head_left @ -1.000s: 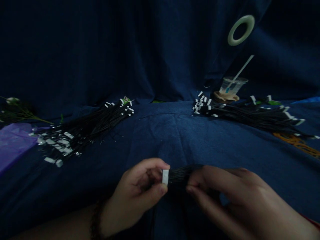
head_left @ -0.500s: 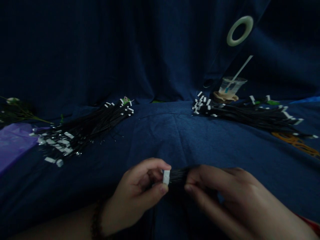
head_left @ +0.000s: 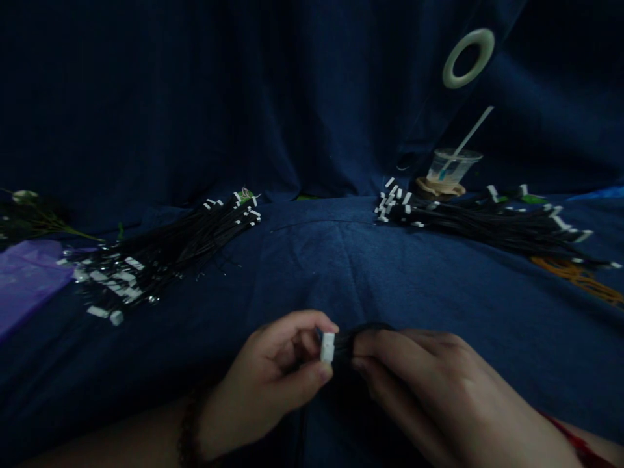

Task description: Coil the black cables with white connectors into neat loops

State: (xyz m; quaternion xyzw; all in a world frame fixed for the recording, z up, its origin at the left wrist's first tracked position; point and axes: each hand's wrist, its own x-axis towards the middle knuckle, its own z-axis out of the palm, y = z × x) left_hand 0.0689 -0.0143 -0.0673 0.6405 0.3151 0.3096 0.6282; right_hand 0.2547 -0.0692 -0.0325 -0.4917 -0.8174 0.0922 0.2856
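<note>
My left hand (head_left: 266,383) pinches a small white connector (head_left: 327,347) between thumb and forefinger, low in the middle of the view. A short bundle of black wires (head_left: 347,343) runs from that connector to the right. My right hand (head_left: 439,396) grips those wires just beside the connector, fingers pressed together. Both hands hover close over a dark blue cloth (head_left: 322,260).
A heap of black wires with white connectors (head_left: 156,253) lies at the left, another such heap (head_left: 487,218) at the right. Behind the right heap stand a clear plastic cup with a stick (head_left: 451,170) and a pale tape ring (head_left: 468,58). Purple plastic (head_left: 24,276) lies far left, orange bands (head_left: 580,276) far right.
My right hand has slid left along the wires, closer to the connector. My left hand has shifted slightly right and down with the connector.
</note>
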